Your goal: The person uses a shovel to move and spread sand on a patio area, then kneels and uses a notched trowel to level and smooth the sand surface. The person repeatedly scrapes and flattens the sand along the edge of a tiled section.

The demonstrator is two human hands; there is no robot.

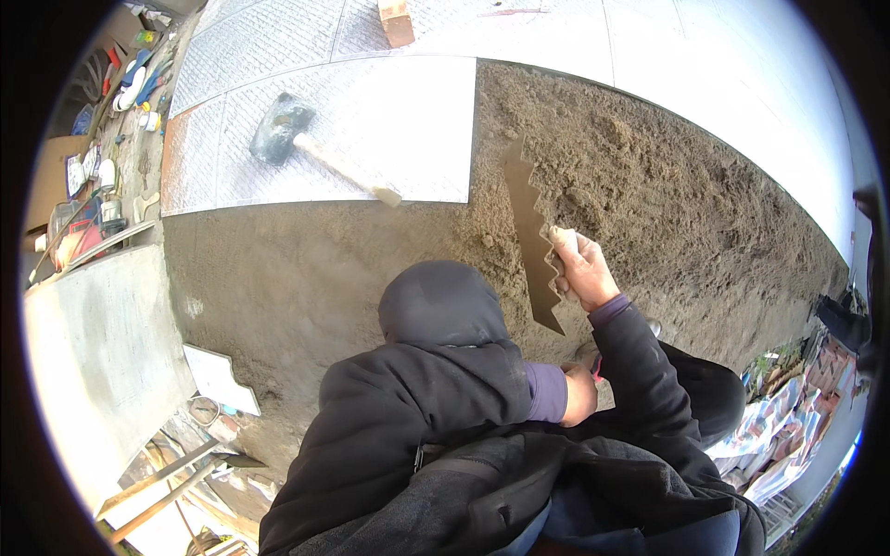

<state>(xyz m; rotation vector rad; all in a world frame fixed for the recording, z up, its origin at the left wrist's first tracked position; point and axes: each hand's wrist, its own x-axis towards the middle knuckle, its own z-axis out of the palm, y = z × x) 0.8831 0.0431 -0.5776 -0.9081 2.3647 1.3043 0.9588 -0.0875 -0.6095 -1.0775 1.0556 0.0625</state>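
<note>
My right hand (pixel 585 270) grips a long, thin brown strip (pixel 530 233) by its jagged, tooth-like edge. The strip stands over a bed of loose, damp sand or mortar (pixel 653 187). Lower down, near my knees, my left hand (pixel 580 396) is closed around a tool with a red part (pixel 597 368); most of that tool is hidden. Left of the strip, a rubber mallet (pixel 282 128) with a pale handle rests on a white-dusted tile (pixel 410 111). The mallet's handle end reaches just past the tile's near edge.
A smoothed grey strip of floor (pixel 278 271) runs left of my knee (pixel 445 302). Beyond are laid tiles (pixel 271 52) with a brick (pixel 397 24). A broken white tile piece (pixel 221 379) lies at lower left, near wooden poles (pixel 163 479). Striped sheeting (pixel 772 431) is at right.
</note>
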